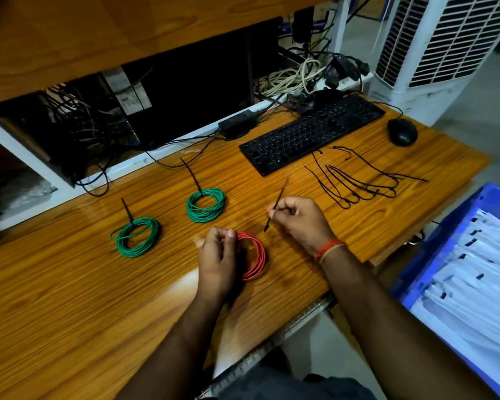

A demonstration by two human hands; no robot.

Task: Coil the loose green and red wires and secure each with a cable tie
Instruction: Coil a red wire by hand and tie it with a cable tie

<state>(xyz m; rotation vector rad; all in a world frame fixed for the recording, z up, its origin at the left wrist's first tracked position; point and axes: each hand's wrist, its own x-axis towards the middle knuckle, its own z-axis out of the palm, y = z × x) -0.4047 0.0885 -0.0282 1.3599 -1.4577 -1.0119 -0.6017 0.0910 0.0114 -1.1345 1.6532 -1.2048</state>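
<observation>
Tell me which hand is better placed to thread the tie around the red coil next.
The right hand. Its fingers already pinch a black cable tie just above the red coil, while the left hand grips that coil and steadies it on the desk.

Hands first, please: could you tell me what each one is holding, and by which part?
The left hand grips the red wire coil at its upper left edge. The right hand pinches a black cable tie near its middle.
</observation>
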